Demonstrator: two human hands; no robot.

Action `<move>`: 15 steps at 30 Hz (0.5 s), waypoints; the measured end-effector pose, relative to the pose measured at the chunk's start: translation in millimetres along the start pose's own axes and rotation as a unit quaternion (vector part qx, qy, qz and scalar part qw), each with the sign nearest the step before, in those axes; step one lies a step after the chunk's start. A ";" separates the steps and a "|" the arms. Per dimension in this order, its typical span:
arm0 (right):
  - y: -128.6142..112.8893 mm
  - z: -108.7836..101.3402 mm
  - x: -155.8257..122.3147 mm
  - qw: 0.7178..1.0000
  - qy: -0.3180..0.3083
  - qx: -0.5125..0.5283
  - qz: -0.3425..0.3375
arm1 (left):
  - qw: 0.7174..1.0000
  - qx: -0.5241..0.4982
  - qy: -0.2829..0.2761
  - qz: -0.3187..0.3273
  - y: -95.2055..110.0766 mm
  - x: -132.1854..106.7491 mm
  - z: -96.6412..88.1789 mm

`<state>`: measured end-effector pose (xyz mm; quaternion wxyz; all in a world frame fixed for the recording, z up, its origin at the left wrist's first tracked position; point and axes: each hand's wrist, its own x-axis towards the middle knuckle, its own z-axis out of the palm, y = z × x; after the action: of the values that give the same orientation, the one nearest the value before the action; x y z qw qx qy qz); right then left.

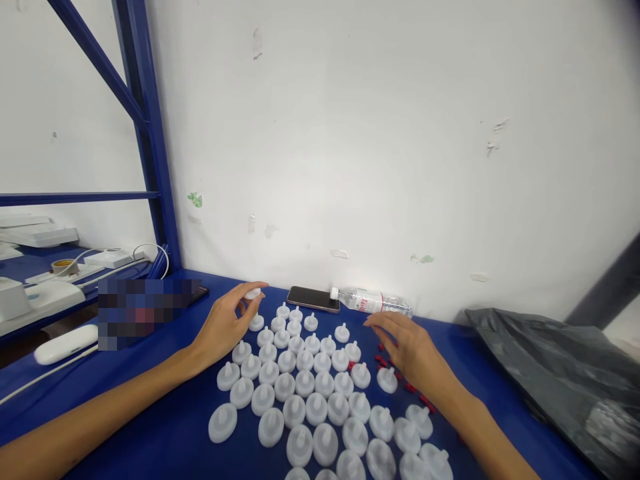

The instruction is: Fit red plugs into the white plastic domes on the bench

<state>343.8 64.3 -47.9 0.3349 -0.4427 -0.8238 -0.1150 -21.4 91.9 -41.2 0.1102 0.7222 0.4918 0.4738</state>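
Left arm (150,385) stretched out, and the left hand (224,325) pinches a white cap (253,293) between thumb and fingers, up at the far left edge of the other caps (305,383)! Right hand (411,348) arches beside the red bits (382,361), fingertips close together, pointing left; can't tell whether they grip anything.

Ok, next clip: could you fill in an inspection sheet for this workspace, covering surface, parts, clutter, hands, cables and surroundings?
Surface: blue tabletop.
Job's things: many white round pieces, mostly stub-up, spread between the arms; small red pieces near the right hand.
Clutter: phone lying by the wall; clear bottle on its side; dark plastic at right.
Hands: left hand pinches a small white item; right hand's grip unclear.
Cables: white cable at left.
Surroundings: marked white wall; blue metal frame.
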 end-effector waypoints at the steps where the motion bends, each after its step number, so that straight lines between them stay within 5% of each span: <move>1: -2.0 -1.6 0.6 1.000 0.005 -0.004 0.000 | 1.000 -0.001 0.000 0.001 1.1 0.3 -1.0; 5: -11.9 -9.3 3.8 0.999 0.025 -0.032 -0.014 | 1.000 0.013 -0.004 0.028 3.5 0.8 -4.9; 15: -82.3 -15.7 10.4 0.985 0.115 0.100 -0.083 | 0.949 0.129 -0.017 0.286 25.7 -25.3 -6.4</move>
<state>280.5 15.5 -20.5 0.4595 -0.3206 -0.8211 -0.1094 -12.6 56.8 -36.4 -0.1163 0.8485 0.3195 0.4055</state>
